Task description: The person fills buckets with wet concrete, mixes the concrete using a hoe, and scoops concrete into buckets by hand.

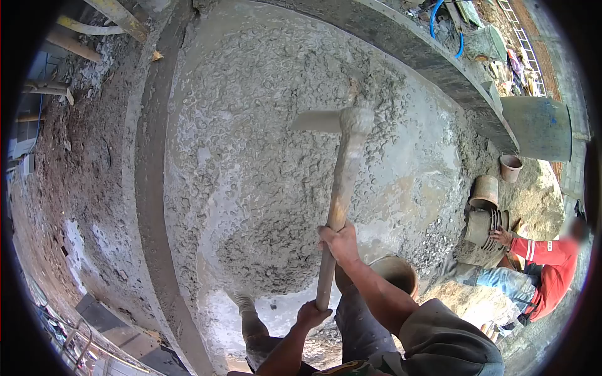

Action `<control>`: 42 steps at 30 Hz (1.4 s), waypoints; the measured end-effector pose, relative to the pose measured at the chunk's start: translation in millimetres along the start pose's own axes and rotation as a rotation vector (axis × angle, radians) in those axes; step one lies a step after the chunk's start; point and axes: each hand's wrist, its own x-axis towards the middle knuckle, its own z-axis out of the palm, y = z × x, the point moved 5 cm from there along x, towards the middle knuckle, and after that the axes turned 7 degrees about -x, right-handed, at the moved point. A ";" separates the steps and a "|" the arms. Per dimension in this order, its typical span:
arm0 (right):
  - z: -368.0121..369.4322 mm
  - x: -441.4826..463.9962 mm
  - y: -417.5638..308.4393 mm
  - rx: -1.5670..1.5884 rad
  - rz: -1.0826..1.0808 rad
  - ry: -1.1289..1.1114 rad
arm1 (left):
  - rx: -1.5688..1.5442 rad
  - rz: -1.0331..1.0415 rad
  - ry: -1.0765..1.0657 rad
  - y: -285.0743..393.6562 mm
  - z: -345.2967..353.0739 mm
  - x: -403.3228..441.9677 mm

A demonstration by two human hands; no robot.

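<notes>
A hoe (pixel 339 182) with a wooden handle is held out over wet, lumpy concrete mix (pixel 263 156). My right hand (pixel 340 243) is wrapped around the middle of its handle. Lower down, my left hand (pixel 311 315) grips near the handle's butt end. The hoe's head is coated in grey cement, and its blade (pixel 316 121) points left. Blur on the head keeps me from telling whether it touches the mix. A bucket (pixel 396 274) stands beside my right leg, partly hidden by my arm.
Boards (pixel 153 207) edge the mix at left, and a long form (pixel 433 56) borders the top right. At right, a person in red (pixel 552 269) reaches to stacked buckets (pixel 483 229). Another bucket (pixel 510 168) and a big drum (pixel 536 128) stand beyond. Poles (pixel 116 19) lean top left.
</notes>
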 end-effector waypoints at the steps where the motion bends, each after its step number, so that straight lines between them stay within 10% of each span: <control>1: -8.2 28.9 -54.5 0.020 -0.123 0.024 | 0.006 0.114 0.022 54.8 -38.3 31.9; 6: -10.8 233.1 -219.1 0.214 -0.508 0.091 | -0.066 0.532 0.407 251.9 -193.4 174.3; 16: -17.4 320.4 -175.3 -0.041 -0.114 0.046 | -0.127 0.378 0.523 264.3 -131.8 157.1; 29: 52.2 116.5 22.7 0.216 0.299 0.025 | 0.173 0.072 0.417 60.0 -127.7 -56.5; 37: 118.9 -91.9 176.9 0.235 0.614 -0.137 | 0.293 -0.472 0.192 -101.2 -97.0 -230.2; 42: 118.6 -174.7 159.1 0.352 0.702 -0.217 | 0.222 -0.246 0.148 -151.2 -100.6 -290.4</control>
